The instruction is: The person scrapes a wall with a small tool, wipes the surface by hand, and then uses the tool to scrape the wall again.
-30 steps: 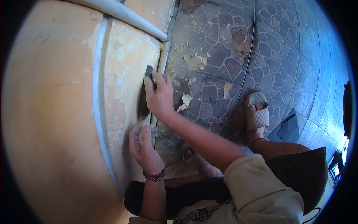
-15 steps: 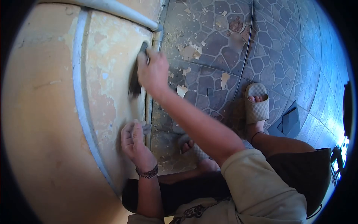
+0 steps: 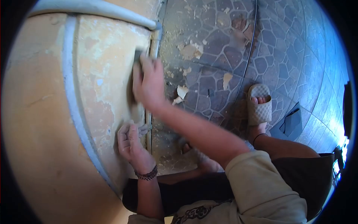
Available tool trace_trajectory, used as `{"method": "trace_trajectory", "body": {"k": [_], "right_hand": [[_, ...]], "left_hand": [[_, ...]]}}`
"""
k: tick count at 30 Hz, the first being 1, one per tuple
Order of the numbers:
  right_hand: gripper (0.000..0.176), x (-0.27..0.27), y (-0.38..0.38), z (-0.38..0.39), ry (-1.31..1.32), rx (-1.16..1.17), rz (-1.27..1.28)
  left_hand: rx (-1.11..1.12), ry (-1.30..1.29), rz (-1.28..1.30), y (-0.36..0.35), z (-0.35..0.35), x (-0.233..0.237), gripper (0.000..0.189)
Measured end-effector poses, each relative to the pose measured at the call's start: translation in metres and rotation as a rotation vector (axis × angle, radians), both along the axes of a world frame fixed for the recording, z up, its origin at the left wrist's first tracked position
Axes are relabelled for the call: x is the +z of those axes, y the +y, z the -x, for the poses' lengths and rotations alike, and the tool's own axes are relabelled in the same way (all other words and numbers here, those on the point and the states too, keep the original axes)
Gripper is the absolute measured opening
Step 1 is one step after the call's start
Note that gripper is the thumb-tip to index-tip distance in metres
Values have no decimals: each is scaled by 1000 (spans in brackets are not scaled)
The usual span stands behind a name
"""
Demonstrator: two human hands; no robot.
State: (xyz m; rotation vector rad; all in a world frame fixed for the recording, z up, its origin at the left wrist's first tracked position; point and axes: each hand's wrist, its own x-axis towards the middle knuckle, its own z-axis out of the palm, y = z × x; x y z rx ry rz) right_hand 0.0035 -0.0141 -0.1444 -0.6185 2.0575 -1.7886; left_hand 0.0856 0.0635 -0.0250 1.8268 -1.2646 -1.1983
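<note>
My right hand [image 3: 151, 84] is closed around a dark, flat tool [image 3: 137, 67], pressed to the lower part of the peeling yellow wall [image 3: 93, 71]. Motion blur hides the tool's exact shape. Nearer to me, my left hand [image 3: 132, 145], dusty and wearing a dark bracelet, is beside the wall with its fingers loosely bent and apart. I see nothing held in it.
A pale pipe [image 3: 112, 9] crosses the wall and meets a vertical-looking pipe [image 3: 156, 41] along the floor edge. Paint flakes [image 3: 182, 91] litter the stone-patterned tiles [image 3: 216, 44]. My sandalled foot [image 3: 260, 106] is near a dark grey sheet [image 3: 292, 121].
My right hand and its tool have shifted slightly left and a little downward along the wall. The view has moved a little; my left hand keeps nearly the same pose.
</note>
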Motion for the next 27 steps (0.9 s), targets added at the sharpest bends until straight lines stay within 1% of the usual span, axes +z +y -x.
{"method": "trace_trajectory", "body": {"k": [1, 3, 4, 5, 6, 7, 8, 9, 10, 11, 13, 15, 17, 18, 20, 21, 22, 23, 25, 26, 27], "right_hand": [[37, -4, -9, 26, -110, 58, -161], [40, -12, -20, 32, -103, -1, -238], [41, -3, -12, 12, -100, -31, -174], [42, 12, 9, -26, -94, -54, -104], [43, 19, 17, -44, -84, -76, -33], [44, 18, 15, -41, -65, -70, -2], [44, 16, 17, -42, -55, -58, 17], [44, 13, 23, -43, -48, -37, 34], [42, 13, 22, -26, -67, 52, -81], [42, 3, 13, -16, -90, 22, -117], [42, -7, -5, -2, -123, -51, -176], [44, 16, 17, -38, -113, -15, -95], [46, 35, 42, -74, -104, 16, -23], [47, 32, 40, -70, -76, 29, -7], [49, 13, 32, -45, -17, 72, 26], [51, -3, 18, -24, -62, 91, -75], [51, -10, 1, -5, -119, 55, -138], [52, -10, -9, 7, -172, 14, -197], [51, 23, 12, -36, -109, -50, -79], [50, 40, 27, -61, -82, -76, -25], [50, 41, 38, -80, -80, -53, 0]], "left_hand": [[-21, -8, -7, 4, 0, 0, 23], [-36, 8, 28, 4, 4, -4, 22], [-44, 32, 63, 0, 7, -7, 22], [-40, -62, 132, -3, 8, -9, 21], [-33, -153, 200, -6, 7, -13, 20], [-25, -251, 258, -6, 4, -16, 19], [44, -188, 207, -8, -2, -16, 17], [-7, -211, 261, -4, -4, -12, 16], [-58, -233, 318, 0, -3, -6, 16], [-113, -258, 376, 3, -4, -2, 16], [-141, -228, 439, 8, -10, -1, 16], [-160, -213, 549, 8, -12, -1, 16], [-160, -176, 592, 7, -8, 10, 15], [-162, -168, 605, 7, -9, 15, 15], [-212, -162, 734, 8, -13, 13, 15], [-242, -165, 787, 11, -16, 14, 15], [-245, -209, 745, 13, -15, 17, 14], [-219, -190, 694, 19, -15, 19, 14], [-151, -124, 646, 19, -5, 20, 15], [-209, -185, 679, 19, 4, 22, 13], [-249, -154, 702, 22, 10, 26, 13]]}}
